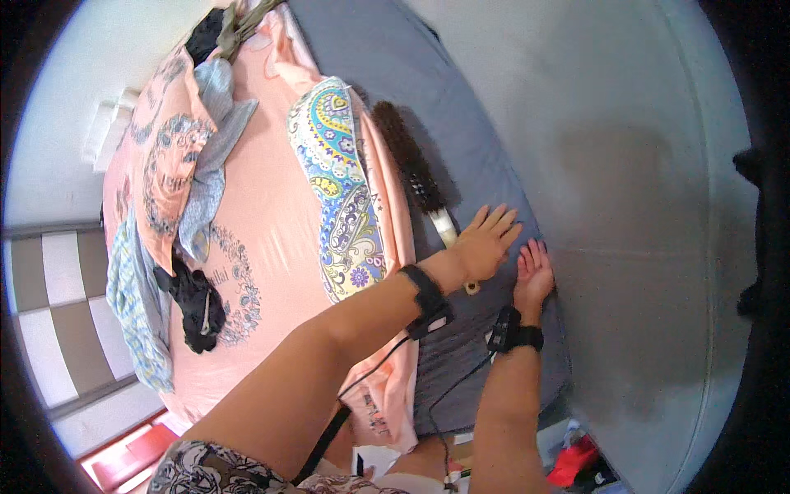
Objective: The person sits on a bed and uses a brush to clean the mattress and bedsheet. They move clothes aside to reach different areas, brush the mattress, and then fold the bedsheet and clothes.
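My left hand point(490, 244) lies with its fingers spread on a grey mattress cover point(487, 154), close to the wall-side edge. My right hand point(534, 275) rests at that same edge, palm turned up and fingers slightly curled, with nothing seen in it. A long bed brush point(419, 179) with dark brown bristles lies on the grey cover. Its pale handle runs beneath my left wrist, and the tip with a hanging hole shows on the near side. Beside the brush, a pink printed sheet point(271, 185) is folded back from the grey cover.
A paisley cloth piece point(339, 191) lies along the sheet's fold. Several garments, including a black one point(197, 309) and a grey-blue one point(207, 185), are heaped on the left. The wall point(617, 185) borders the bed's right side. Cables hang from both wrist straps. Red cloth point(574, 460) sits low at right.
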`<state>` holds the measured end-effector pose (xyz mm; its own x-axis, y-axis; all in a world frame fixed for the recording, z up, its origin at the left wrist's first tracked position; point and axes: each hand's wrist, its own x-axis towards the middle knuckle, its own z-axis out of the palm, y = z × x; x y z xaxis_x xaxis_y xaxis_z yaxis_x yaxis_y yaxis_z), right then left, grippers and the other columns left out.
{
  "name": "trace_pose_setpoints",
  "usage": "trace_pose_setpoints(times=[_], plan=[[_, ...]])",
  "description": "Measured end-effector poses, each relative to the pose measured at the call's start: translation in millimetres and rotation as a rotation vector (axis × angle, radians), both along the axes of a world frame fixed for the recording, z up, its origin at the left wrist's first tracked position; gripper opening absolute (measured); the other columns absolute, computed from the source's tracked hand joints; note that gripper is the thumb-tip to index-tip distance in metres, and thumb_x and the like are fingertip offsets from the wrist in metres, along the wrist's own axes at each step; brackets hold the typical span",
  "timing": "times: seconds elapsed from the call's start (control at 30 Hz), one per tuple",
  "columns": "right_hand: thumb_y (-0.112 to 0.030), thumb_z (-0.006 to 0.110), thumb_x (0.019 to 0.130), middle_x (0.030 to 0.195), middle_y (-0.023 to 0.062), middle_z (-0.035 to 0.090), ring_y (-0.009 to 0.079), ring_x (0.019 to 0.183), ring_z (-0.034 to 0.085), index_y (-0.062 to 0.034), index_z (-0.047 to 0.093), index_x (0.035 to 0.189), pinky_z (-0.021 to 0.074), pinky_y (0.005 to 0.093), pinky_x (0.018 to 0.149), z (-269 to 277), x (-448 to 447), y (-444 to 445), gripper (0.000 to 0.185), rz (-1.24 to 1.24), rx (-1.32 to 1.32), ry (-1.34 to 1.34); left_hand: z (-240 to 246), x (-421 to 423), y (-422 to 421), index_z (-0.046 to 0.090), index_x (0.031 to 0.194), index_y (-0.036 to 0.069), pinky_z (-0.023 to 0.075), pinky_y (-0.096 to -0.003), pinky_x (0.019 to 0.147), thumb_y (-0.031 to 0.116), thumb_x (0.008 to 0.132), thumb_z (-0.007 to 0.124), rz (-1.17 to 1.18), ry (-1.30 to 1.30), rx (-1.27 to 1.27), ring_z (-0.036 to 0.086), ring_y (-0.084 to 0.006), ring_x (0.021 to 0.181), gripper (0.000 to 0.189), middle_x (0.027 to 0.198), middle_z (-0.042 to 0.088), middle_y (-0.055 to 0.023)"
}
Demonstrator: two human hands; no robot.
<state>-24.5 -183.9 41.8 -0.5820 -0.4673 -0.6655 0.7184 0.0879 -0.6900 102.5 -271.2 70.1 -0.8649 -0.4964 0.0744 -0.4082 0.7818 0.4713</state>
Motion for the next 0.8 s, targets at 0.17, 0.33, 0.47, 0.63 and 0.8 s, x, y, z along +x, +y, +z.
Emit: trace_pose_setpoints(times=[0.17,0.33,0.47,0.63,0.8], plan=[[-0.017,0.052,0.091,0.098,0.0156,0.065,0.0279,0.083,0.065,0.0010,0.055,0.112,0.0528,0.0358,0.072,15.7,16.9,68.4,0.027,0.114,-0.039,0.355,26.4,45.0,67.0,0.043,0.128,0.001,0.0239,-0.0542,0.106,0.019,0.067,0.069,-0.097,-0.080,0.059,0.034,-0.0370,0.128,0.069,0.136,0.039,-0.0187],[-0.028,0.051,0.090,0.137,0.0169,0.041,0.0368,0.125,0.037,-0.0178,0.048,0.129,0.0308,0.0575,0.096,48.5,75.8,187.7,0.041,0.672,0.844,1.400,29.1,43.9,121.2,0.032,0.141,0.011,0.0140,-0.0533,0.110,0.041,0.077,0.065,-0.303,-0.282,0.060,0.019,-0.0338,0.138,0.078,0.149,0.022,-0.0166],[-0.051,0.052,0.085,0.149,0.0175,0.021,0.0378,0.137,0.018,-0.0208,0.036,0.140,0.0156,0.0714,0.097,49.7,62.3,222.2,0.065,0.965,1.044,1.343,16.2,24.5,144.2,0.033,0.142,0.022,0.0113,-0.0584,0.109,0.055,0.070,0.066,-0.317,-0.369,0.063,0.014,-0.0340,0.139,0.086,0.152,0.015,-0.0132],[-0.058,0.054,0.081,0.149,0.0167,0.022,0.0360,0.138,0.018,-0.0173,0.030,0.142,0.0153,0.0714,0.098,21.2,17.4,228.4,0.077,0.904,1.081,1.248,0.9,17.8,150.0,0.034,0.141,0.025,0.0107,-0.0621,0.107,0.055,0.067,0.069,-0.326,-0.446,0.073,0.012,-0.0355,0.139,0.088,0.152,0.014,-0.0125],[-0.052,0.057,0.082,0.146,0.0165,0.028,0.0334,0.135,0.024,-0.0095,0.034,0.138,0.0213,0.0659,0.100,27.1,9.7,226.7,0.074,0.774,1.074,1.250,3.6,29.2,141.5,0.048,0.130,0.017,0.0182,-0.0605,0.105,0.042,0.075,0.068,-0.278,-0.235,0.088,0.026,-0.0338,0.134,0.064,0.143,0.033,-0.0120]])
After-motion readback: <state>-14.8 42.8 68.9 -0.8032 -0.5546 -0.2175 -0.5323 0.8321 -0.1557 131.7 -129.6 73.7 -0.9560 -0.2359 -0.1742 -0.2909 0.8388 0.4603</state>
